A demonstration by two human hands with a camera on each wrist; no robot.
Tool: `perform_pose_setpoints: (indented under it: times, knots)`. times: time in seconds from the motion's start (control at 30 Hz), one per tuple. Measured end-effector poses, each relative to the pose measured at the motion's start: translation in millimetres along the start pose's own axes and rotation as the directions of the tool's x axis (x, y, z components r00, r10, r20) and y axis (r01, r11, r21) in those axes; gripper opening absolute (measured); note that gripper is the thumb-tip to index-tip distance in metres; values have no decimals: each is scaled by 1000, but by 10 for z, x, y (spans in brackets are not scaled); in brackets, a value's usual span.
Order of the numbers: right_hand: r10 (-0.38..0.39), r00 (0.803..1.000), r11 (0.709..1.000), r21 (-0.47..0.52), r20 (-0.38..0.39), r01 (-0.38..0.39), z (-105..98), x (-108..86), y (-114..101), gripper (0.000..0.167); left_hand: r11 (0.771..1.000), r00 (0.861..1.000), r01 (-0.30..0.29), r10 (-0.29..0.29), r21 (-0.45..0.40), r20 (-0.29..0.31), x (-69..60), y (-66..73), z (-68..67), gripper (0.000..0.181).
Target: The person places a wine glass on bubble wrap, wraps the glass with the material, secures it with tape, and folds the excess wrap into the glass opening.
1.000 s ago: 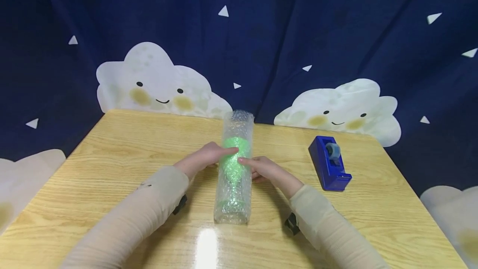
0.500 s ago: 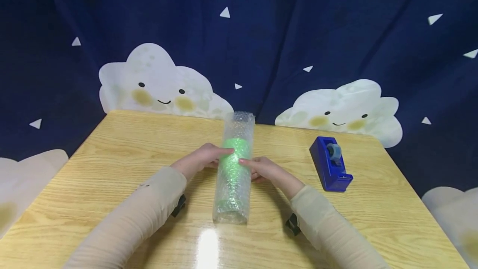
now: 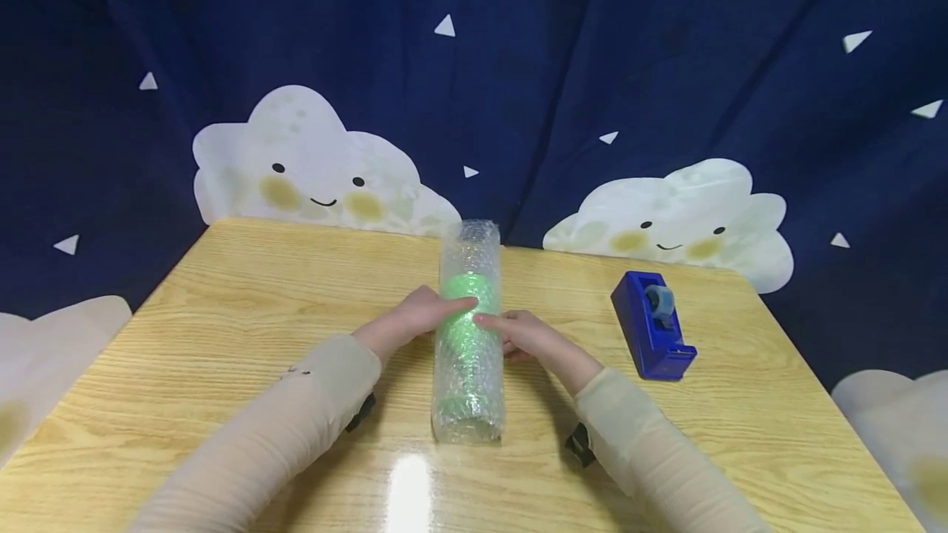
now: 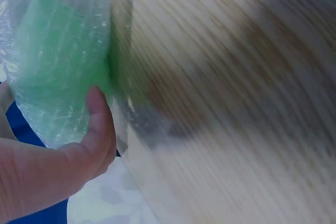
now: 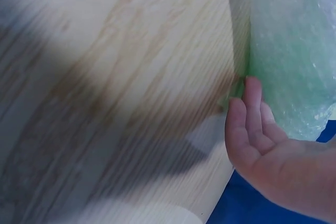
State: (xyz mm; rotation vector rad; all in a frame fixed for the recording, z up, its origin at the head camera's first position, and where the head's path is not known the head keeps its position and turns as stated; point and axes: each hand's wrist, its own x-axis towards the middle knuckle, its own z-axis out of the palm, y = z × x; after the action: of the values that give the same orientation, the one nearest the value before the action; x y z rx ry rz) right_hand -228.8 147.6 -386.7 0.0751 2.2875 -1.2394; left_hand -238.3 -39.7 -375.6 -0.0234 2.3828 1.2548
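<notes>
A long roll of clear bubble wrap [image 3: 468, 257] lies on the table, pointing away from me. A green thing [image 3: 467, 340] shows blurred through it, wide at the far part and narrower toward me; its kind is hard to tell. My left hand [image 3: 415, 315] holds the roll from the left, thumb across the top and fingers low at its side. From the right, my right hand [image 3: 529, 334] holds it too, thumb on top near the other thumb. In the right wrist view its fingers [image 5: 253, 103] bend up against the lower side of the wrap [image 5: 299, 40].
A blue tape dispenser [image 3: 653, 327] with a roll of clear tape stands to the right on the wooden table [image 3: 296, 278]. Behind the table's far edge hangs a dark blue curtain [image 3: 504, 64] with white clouds and triangles.
The near end of the roll has shifted slightly to the right. My left thumb drew back a little, then reached further across the top again. The right hand has hardly moved.
</notes>
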Motion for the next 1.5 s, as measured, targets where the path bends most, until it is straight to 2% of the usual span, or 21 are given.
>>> perform_pose_setpoints:
  times: [0.07, 0.2, 0.3, 0.43, 0.57, 0.67, 0.83, 0.9, 0.97, 1.07, 1.23, 1.4, 1.5]
  knots:
    - [-3, 1000, 1000, -5, -4, 3, -4, -1, 7, 68, 1000, 1000, 5, -5, -11, -7, -7, 18, 10, 94]
    - [-2, 1000, 1000, -7, -10, 2, -15, 1, 17, 70, 998, 1000, 24, -23, -62, 7, 10, 28, 3, 85]
    - [-5, 1000, 1000, -1, -3, 5, -20, 3, 18, 68, 992, 999, 26, -21, -123, 39, 31, 7, -16, 76]
    - [-15, 1000, 1000, 6, 14, 15, -24, -3, 13, 65, 977, 996, 10, 9, -213, 92, 76, -32, -28, 64]
    - [-19, 1000, 1000, 9, 19, 18, -16, -7, 14, 65, 962, 990, 24, 14, -272, 137, 110, -50, -32, 57]
    - [-28, 999, 1000, 7, 26, 27, -8, -9, 16, 65, 963, 990, 29, 9, -267, 142, 97, -43, -31, 58]
    - [-29, 999, 1000, -6, 29, 29, 3, -7, 19, 70, 996, 998, 1, 5, -87, 65, 30, -11, -14, 88]
    - [-20, 1000, 1000, -11, 22, 20, 5, -4, 18, 73, 1000, 999, 0, 1, -18, 35, 9, 0, -11, 97]
    - [-12, 1000, 1000, -12, 13, 12, 4, -5, 13, 74, 1000, 1000, 5, -5, 1, 26, -3, 11, -12, 97]
    - [-9, 1000, 1000, -7, 1, 9, 4, -12, 3, 70, 1000, 1000, 8, -8, -14, 24, 2, 19, -13, 91]
    - [-19, 1000, 1000, -1, 5, 19, 8, -18, 1, 61, 995, 999, 16, -11, -100, 51, 25, 12, -21, 74]
    - [-23, 1000, 1000, 19, 20, 22, 10, -7, 13, 63, 986, 997, 45, -35, -162, 61, 37, -22, -53, 66]
    - [-28, 999, 999, 38, 36, 26, 11, 2, 20, 65, 980, 996, 41, -23, -194, 91, 51, -33, -72, 60]
